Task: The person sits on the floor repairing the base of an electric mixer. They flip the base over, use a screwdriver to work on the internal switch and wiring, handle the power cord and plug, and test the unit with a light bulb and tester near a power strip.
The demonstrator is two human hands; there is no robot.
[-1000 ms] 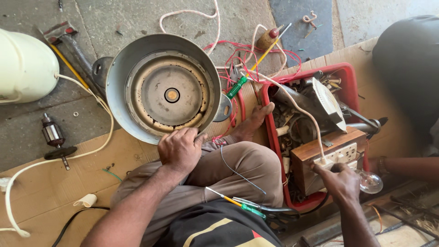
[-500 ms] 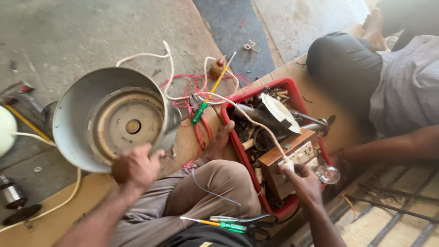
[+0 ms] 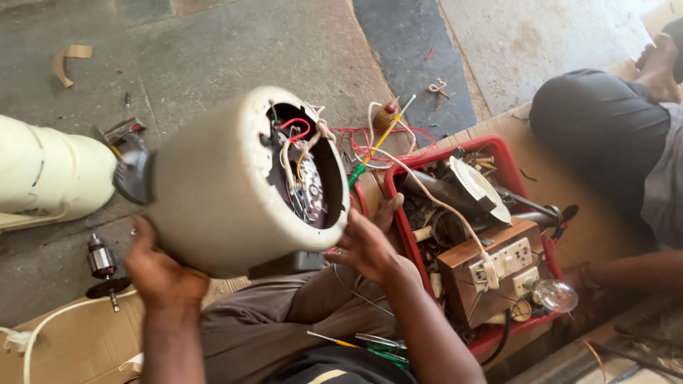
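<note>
- Left hand (image 3: 160,274) grips the cream appliance housing (image 3: 220,192) from below.
- Right hand (image 3: 366,245) steadies its open, wire-filled end.
- Red crate (image 3: 498,153) of parts sits just beside.

Looks like a small floor-level appliance repair workshop, the kind run right on bare concrete (image 3: 213,50); flattened cardboard (image 3: 64,341) serves as the seat and workbench; a red crate (image 3: 498,153) is crammed with spare parts, a wooden socket board (image 3: 491,270) and a bare test bulb (image 3: 553,293); a loose motor armature (image 3: 100,259) lies on the ground; screwdrivers (image 3: 370,345) rest on the lap; red and white wires (image 3: 370,139) are tangled everywhere.
</note>
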